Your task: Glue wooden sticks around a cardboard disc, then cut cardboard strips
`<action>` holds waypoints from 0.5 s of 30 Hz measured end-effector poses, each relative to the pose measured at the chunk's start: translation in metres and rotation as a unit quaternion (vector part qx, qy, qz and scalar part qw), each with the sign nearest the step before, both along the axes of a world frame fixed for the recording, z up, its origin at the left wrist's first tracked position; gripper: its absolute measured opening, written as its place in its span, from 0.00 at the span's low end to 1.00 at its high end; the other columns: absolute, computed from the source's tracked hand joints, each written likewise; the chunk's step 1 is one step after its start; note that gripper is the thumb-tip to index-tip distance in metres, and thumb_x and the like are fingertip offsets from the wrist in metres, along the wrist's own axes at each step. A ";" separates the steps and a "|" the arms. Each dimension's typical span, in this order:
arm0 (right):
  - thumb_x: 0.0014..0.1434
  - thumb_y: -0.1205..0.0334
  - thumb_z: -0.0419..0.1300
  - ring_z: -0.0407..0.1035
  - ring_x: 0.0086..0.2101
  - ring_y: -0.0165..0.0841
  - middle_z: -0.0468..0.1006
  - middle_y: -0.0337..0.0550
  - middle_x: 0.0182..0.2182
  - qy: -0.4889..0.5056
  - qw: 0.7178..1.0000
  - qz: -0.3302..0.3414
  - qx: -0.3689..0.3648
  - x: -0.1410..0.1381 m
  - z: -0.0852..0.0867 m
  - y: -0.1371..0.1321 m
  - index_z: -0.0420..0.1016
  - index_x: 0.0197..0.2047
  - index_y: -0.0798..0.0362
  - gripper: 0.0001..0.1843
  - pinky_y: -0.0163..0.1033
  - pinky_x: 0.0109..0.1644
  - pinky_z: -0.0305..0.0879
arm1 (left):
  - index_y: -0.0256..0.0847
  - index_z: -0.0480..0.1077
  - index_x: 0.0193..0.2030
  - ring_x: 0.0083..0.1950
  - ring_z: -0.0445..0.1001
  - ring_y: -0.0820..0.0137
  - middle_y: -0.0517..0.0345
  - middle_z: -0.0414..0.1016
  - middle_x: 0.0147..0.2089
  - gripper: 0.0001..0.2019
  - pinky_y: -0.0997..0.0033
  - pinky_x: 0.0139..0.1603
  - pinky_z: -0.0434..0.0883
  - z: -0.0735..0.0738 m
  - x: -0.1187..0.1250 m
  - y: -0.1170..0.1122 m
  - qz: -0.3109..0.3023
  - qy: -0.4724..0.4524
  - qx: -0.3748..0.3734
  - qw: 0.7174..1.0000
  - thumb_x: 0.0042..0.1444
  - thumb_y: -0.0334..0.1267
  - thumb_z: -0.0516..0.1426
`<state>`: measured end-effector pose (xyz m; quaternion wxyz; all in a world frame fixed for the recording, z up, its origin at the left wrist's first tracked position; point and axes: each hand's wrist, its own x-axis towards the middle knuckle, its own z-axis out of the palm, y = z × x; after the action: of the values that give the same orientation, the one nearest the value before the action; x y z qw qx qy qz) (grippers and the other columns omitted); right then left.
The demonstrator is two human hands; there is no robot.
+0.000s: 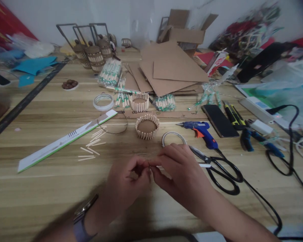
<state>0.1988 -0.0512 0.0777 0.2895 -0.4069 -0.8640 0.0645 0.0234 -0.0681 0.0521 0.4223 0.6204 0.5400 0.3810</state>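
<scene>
My left hand (126, 183) and my right hand (178, 171) meet low in the middle of the wooden table (40, 188). Both pinch a very small thing between their fingertips, too small to name. A watch sits on my left wrist. Just beyond my hands stands a small round basket of sticks around a cardboard disc (147, 126). A second stick basket (139, 102) stands behind it. Loose wooden sticks (92, 144) lie to the left beside a white and green ruler (65, 139).
Black scissors (221, 169), a blue glue gun (203, 132), a tape ring (173, 137), a phone (219, 121) and pliers (257, 137) lie at right with a black cable (289, 148). Cardboard sheets (171, 70), stick packets (111, 72) and finished stick lanterns (93, 55) stand behind.
</scene>
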 end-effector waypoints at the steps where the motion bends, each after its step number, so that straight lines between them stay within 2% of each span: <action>1: 0.65 0.69 0.56 0.64 0.32 0.35 0.74 0.41 0.29 0.010 1.000 0.006 -0.006 0.001 0.000 0.001 0.76 0.32 0.52 0.11 0.42 0.38 0.53 | 0.42 0.76 0.32 0.29 0.73 0.72 0.62 0.78 0.28 0.05 0.76 0.32 0.68 0.000 0.000 0.000 0.000 0.002 0.003 1.000 0.55 0.32 0.58; 6: 0.62 0.71 0.57 0.66 0.32 0.34 0.75 0.39 0.29 0.058 0.997 0.021 -0.039 0.002 0.002 0.004 0.77 0.35 0.50 0.09 0.41 0.39 0.55 | 0.42 0.75 0.31 0.29 0.73 0.72 0.63 0.78 0.27 0.05 0.76 0.31 0.68 -0.001 -0.002 -0.002 -0.003 -0.015 0.013 1.000 0.55 0.32 0.58; 11: 0.61 0.72 0.57 0.70 0.34 0.32 0.76 0.39 0.30 0.081 0.989 0.038 -0.121 0.004 0.006 0.007 0.78 0.36 0.51 0.09 0.40 0.39 0.59 | 0.43 0.74 0.31 0.28 0.73 0.73 0.63 0.77 0.27 0.04 0.77 0.31 0.68 -0.005 -0.002 -0.001 -0.013 -0.034 0.023 0.999 0.55 0.33 0.58; 15: 0.61 0.68 0.60 0.71 0.34 0.32 0.77 0.39 0.30 0.097 0.982 0.039 -0.155 0.005 0.008 0.007 0.79 0.39 0.50 0.07 0.39 0.38 0.62 | 0.43 0.74 0.31 0.28 0.73 0.73 0.64 0.77 0.27 0.05 0.77 0.30 0.67 -0.005 0.000 0.000 0.008 -0.005 0.038 0.999 0.54 0.32 0.58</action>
<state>0.2034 -0.0442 0.0858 0.3030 -0.4046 -0.8264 0.2481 0.0230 -0.0681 0.0466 0.3986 0.6296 0.5277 0.4078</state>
